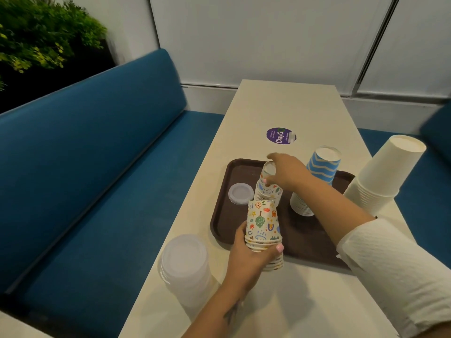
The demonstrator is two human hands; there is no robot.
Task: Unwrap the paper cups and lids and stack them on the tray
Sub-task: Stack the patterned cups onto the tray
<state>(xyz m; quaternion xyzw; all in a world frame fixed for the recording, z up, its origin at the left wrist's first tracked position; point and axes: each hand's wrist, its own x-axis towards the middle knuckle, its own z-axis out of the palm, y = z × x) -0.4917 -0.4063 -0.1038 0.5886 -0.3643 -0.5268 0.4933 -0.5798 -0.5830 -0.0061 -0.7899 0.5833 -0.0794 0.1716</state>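
Cups in doodle print: two lots. One short stack (265, 234), upside down, sits in my left hand (246, 259), fingers wrapped round the rims at its lower end, thumb with a pink nail pressed on the front. It hangs over the near edge of the brown tray (227, 215).

Second doodle stack (268, 189) stands inverted on the tray, just past the first. My right hand (288, 173) is on top of it, fingers closed round the uppermost cup, which leans a little off the line of the stack. White sleeve (395, 269) covers that forearm.

Blue-and-white wavy cups (317, 176), also inverted, stand on the tray to the right of the doodle stack, partly behind my right wrist. One clear lid (241, 193) lies flat on the tray's left side, close to the doodle stack.

Off the tray: a tall pile of clear lids (185, 267) stands on the table (292, 106) at the near left corner, blurred at the edges. A stack of plain white cups (385, 174) stands at the right edge of the table, tilted, just beside the tray's right end.

Purple round sticker (280, 135) on the tabletop beyond the tray. Blue bench seat (97, 154) runs along the left; green foliage (41, 35) in the far left corner.
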